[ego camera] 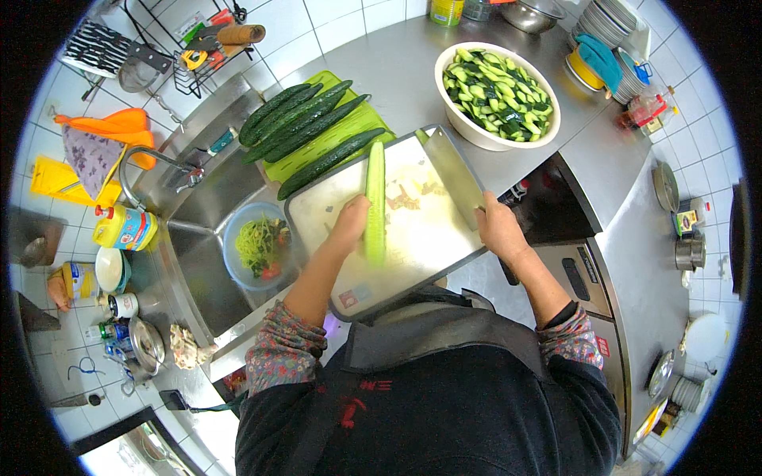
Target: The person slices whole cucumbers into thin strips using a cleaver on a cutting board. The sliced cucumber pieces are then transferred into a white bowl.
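Observation:
My left hand [352, 219] grips a long cucumber half [375, 178], its pale cut face up and its lower end blurred. It is over a white cutting board [422, 250] with a dark rim; I cannot tell whether it touches the board. A cleaver [455, 175] is in my right hand [502, 227], its wide blade along the board's right side. Pale wet scraps [411, 187] lie between the two hands. Beyond the blade's tip, a small green cucumber piece [422, 136] shows. Several whole cucumbers [315, 125] rest on a green board [375, 116] at the upper left.
A large cream bowl [467, 125] full of cut cucumber stands at the back right. In the steel sink [196, 268] on the left, a bluish bowl [229, 262] holds greens and red scraps. A faucet [134, 152] arches over it. Stacked plates [604, 24] stand far right.

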`<state>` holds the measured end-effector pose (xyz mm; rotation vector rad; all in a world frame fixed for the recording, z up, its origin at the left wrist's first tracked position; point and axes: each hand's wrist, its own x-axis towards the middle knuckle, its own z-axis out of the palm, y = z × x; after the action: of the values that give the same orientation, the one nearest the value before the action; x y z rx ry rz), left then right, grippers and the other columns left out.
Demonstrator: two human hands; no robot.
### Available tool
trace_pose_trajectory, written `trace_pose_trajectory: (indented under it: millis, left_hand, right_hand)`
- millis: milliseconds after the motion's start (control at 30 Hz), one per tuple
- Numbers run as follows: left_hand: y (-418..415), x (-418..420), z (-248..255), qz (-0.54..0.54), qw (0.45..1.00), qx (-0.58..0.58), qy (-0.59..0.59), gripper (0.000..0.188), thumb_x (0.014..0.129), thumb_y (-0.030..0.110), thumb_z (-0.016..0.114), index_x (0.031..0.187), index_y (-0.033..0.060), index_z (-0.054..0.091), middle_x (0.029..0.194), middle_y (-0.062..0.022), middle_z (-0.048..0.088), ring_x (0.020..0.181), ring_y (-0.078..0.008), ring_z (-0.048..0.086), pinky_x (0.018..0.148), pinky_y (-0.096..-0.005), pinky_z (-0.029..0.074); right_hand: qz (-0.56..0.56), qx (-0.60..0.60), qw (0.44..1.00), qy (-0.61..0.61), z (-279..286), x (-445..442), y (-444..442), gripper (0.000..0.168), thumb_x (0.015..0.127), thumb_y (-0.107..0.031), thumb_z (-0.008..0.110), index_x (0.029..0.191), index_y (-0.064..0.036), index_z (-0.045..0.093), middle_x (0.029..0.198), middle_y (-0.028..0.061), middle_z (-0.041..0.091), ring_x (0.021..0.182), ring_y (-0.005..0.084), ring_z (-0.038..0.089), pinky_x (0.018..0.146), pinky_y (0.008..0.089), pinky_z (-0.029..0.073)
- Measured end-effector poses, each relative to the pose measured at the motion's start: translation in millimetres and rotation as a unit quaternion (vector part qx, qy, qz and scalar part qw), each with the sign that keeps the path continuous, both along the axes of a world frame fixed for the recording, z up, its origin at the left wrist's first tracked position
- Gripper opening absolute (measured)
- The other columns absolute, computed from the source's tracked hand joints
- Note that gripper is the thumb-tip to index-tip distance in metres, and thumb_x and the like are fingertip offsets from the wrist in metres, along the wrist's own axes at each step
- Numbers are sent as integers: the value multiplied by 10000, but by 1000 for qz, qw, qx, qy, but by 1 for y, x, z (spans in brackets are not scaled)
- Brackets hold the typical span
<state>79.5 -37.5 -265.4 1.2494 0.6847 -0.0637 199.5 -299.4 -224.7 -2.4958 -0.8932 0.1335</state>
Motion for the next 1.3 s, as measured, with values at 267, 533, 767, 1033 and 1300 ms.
trace_pose_trajectory:
  millis: [267,533,767,1033,1300]
  left_hand:
    - [10,-9,46,-327,808,487,-53,401,725,230,636,1084,75,546,945,-138,636,820,-335,609,717,-417,482]
    - [11,-4,31,-249,575,741,-241,361,674,77,640,1034,105,624,1042,-80,561,998,-278,505,842,-423,426]
    - [-27,-38,-5,-60,659,723,-199,253,712,78,662,956,33,614,1009,-86,568,962,-275,537,833,-363,456]
    - [-42,-41,-18,13,693,704,-154,257,723,102,662,963,23,612,1020,-84,566,1017,-271,531,858,-361,452]
    - [-42,-41,-20,33,676,719,-158,275,714,108,674,966,23,606,1041,-79,564,1015,-264,527,874,-359,451]
  right_hand:
    - [-5,12,988,154,9,-4,13,199,852,-111,512,973,30,442,766,315,581,758,485,564,678,547,440]
    - [64,-16,990,122,29,-4,18,174,850,-89,508,970,24,454,775,299,587,758,476,568,679,538,446]
    - [224,-22,973,43,44,-9,42,179,847,-94,518,992,-1,471,746,249,604,717,425,599,652,500,479]
    - [339,-66,938,26,54,-11,79,142,842,-82,509,937,6,450,704,250,601,677,430,602,627,506,483]
    - [352,-110,929,36,58,-7,93,177,847,-90,544,959,13,452,756,258,596,732,440,582,656,506,460]
